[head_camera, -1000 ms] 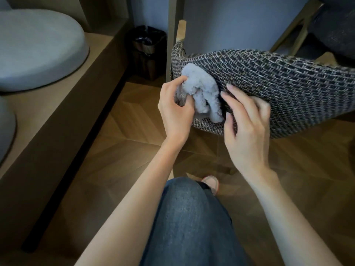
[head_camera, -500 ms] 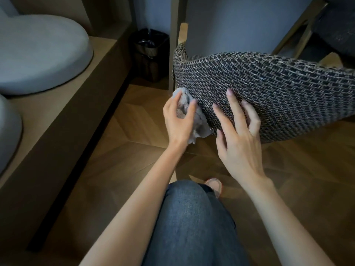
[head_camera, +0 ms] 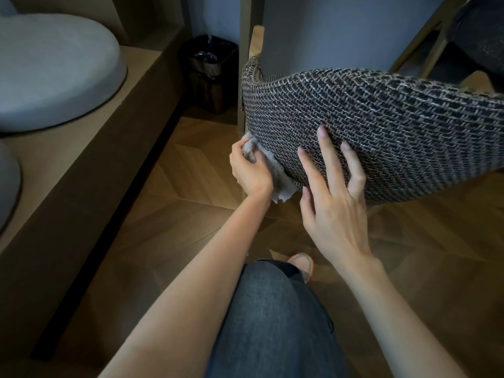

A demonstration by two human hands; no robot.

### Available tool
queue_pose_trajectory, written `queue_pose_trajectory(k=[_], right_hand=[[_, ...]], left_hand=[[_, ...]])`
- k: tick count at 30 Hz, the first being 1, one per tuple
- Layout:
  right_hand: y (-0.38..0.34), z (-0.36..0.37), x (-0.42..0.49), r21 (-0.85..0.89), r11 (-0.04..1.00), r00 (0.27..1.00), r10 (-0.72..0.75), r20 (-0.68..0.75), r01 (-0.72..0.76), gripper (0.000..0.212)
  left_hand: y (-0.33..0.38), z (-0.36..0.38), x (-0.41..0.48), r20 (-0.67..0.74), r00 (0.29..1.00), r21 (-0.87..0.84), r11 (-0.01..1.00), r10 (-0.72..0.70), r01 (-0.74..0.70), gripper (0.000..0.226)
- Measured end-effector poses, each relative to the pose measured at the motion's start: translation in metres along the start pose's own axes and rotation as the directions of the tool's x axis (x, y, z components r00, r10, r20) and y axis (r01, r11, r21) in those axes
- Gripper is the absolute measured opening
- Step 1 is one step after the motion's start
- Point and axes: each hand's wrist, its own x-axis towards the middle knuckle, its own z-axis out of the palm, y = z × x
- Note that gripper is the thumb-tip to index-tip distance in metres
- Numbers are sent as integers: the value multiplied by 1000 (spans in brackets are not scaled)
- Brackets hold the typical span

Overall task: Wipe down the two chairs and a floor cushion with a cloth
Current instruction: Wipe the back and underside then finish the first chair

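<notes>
Cloth [head_camera: 282, 184], gripped bunched in our left hand [head_camera: 249, 173], rubs the chair [head_camera: 409, 118] back's lower-left edge at frame centre while our right hand [head_camera: 335, 208] rests flat, fingers straight, steadying it; next, we judge, wipe rightward across the weave.

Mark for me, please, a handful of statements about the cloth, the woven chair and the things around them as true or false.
1. The left grip holds the cloth against the lower left edge of the woven chair. True.
2. The right grip holds a second cloth. False: it lies open, its fingers spread on the chair's weave, and holds nothing.
3. The grey cushion lies on the chair's seat. False: it rests on the raised wooden platform at the left.
4. A dark bin stands beyond the chair's left corner. True.
</notes>
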Motion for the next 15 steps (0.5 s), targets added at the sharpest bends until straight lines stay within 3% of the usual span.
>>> queue_pose_trajectory(k=[3,5,11,15], right_hand=[[2,-1,-1,-8,1000,1000,-3,13,3,58],[4,-3,-1,4,1000,1000,-16,14,16,58],[4,-10,1,81,997,998,-12,-56,16,58],[5,-18,11,143,990,989,11,-145,10,54]], left_hand=[[-9,-3,4,104,981,46,986,-167,163,25],[-5,-7,2,77,985,-14,987,-157,158,22],[57,-22,-6,-55,987,-252,954,152,-162,16],[73,-13,-10,-100,963,-251,930,252,-270,18]])
